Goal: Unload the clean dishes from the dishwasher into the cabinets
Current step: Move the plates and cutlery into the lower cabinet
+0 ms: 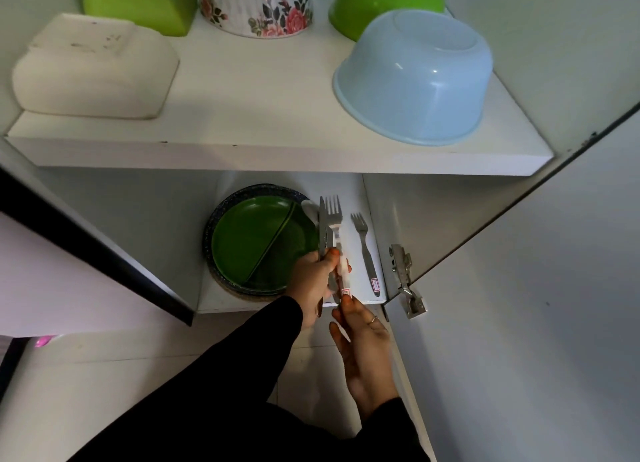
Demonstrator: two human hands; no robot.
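Note:
My left hand (311, 281) grips a bundle of cutlery, a knife (322, 226), a fork (334, 215) and a spoon (310, 210), over the lower cabinet shelf (353, 191). My right hand (363, 344) pinches the labelled handle end of the fork near the shelf's front edge. A second fork (365, 253) lies flat on the shelf at the right. Green plates (252, 243) sit stacked on a dark speckled plate (214, 215) to the left of the cutlery.
The upper shelf (277, 156) carries upturned bowls: a pale blue one (415, 73), two green ones (138, 1), a floral one (256, 4) and a white container (93, 70). The cabinet door (519, 288) stands open at the right, its hinge (403, 278) close to my right hand.

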